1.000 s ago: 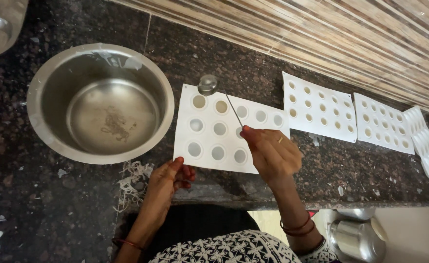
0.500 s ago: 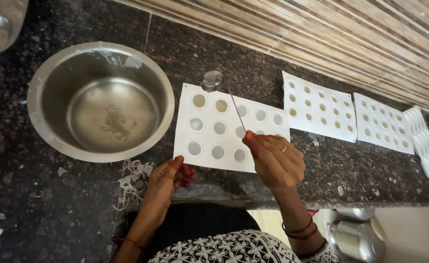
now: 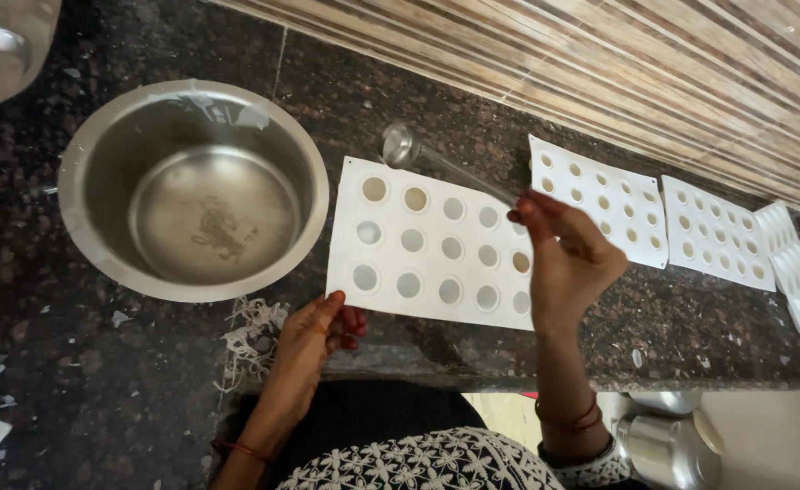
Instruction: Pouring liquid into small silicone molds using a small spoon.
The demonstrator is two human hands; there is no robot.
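The right hand is pinching a thin spoon over the white mould; the left hand, fingers curled, is pinning its seven-o'clock corner. Keeping the spoon level seems wise, the steel bowl sitting at nine o'clock on the tabletop.

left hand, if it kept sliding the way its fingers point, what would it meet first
Probably the white mould tray: the left hand already touches its near left corner, fingers aimed up and right across it.

Steel bowl left; three white moulds right.
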